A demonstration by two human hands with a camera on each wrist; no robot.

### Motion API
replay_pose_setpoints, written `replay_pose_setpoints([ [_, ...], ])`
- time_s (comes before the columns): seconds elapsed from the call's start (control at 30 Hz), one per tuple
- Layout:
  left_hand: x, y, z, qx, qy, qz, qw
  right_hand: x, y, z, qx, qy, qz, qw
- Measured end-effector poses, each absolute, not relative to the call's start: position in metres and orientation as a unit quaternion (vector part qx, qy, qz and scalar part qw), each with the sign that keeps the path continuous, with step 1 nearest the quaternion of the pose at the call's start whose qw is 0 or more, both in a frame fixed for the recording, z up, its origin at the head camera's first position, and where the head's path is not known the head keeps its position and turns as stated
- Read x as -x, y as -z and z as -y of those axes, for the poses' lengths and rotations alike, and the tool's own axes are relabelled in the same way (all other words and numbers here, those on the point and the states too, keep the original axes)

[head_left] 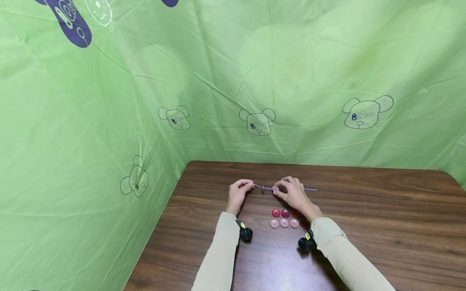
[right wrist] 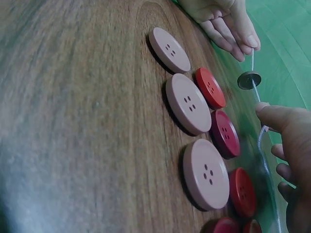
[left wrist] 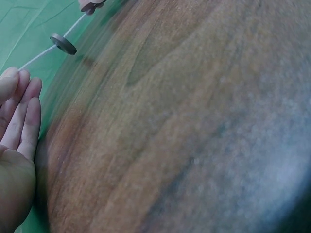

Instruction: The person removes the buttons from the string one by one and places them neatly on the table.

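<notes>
A thin pale purple cord [head_left: 310, 189] stretches between the two hands above the table. My left hand [head_left: 238, 196] pinches it near one end between thumb and fingertips. On the taut stretch hangs a dark grey-brown button [right wrist: 249, 80], threaded and standing edge-on, apart from both hands. My right hand [head_left: 292, 193] pinches a pink button [head_left: 275, 188] where it meets the cord; in the right wrist view the thumb mostly hides that button. Past the right hand, the cord's other end trails off to the right. At the top of the left wrist view, the right fingertips [left wrist: 91, 5] show only partly.
Below the hands, buttons lie in two rows on the brown wooden table [head_left: 204, 202]. The nearer row has pale pink buttons [right wrist: 206, 174]; the farther one has a red button [right wrist: 210, 88] and a magenta button [right wrist: 225, 134]. Green cloth [head_left: 291, 81] hangs behind and at left.
</notes>
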State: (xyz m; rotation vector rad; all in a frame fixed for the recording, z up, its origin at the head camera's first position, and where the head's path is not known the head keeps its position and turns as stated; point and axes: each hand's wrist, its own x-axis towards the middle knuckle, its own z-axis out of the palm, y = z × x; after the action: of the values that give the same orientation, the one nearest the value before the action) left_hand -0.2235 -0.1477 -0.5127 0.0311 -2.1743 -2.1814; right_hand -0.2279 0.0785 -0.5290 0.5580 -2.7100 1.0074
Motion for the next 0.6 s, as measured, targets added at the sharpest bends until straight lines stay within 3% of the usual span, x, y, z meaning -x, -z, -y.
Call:
replay_pose_setpoints([
  [0.4, 0.224, 0.515, 0.147, -0.017, 0.7, 0.713, 0.04, 0.227, 0.532, -0.087, -0.183, -0.332, 0.919, 0.104],
  [0.6, 0.238, 0.54, 0.148, -0.026, 0.695, 0.717, 0.055, 0.227, 0.533, -0.092, -0.181, -0.329, 0.92, 0.112],
])
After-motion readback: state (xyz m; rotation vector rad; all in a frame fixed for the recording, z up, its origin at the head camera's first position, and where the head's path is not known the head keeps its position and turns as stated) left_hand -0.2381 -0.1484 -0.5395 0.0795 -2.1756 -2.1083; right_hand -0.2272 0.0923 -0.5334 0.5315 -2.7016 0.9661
